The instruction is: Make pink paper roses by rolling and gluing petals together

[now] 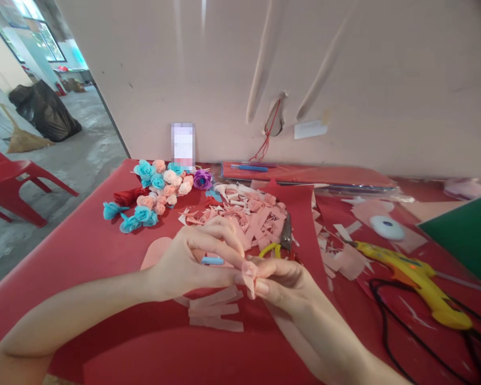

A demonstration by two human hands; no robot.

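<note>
A small pink paper flower [248, 275] is pinched between my two hands above the red table. My left hand [202, 256] grips it from the left with thumb and forefinger, the other fingers curved above. From the right, my right hand [286, 283] holds it between thumb and fingertips. Beneath my left hand lie several pale pink paper strips [216, 315]. A light-blue pen or cap [212, 261] shows through the gap under my left fingers. Just beyond my hands is a heap of cut pink paper pieces [260, 216], with yellow-handled scissors [286, 235] partly hidden behind my right hand.
Finished blue, pink, white and purple paper flowers [156, 187] are clustered at the back left. A yellow glue gun [417, 280] with a black cord lies at right, near a white rounded device [387, 227] and a green sheet [468, 235]. A phone [183, 144] leans on the wall.
</note>
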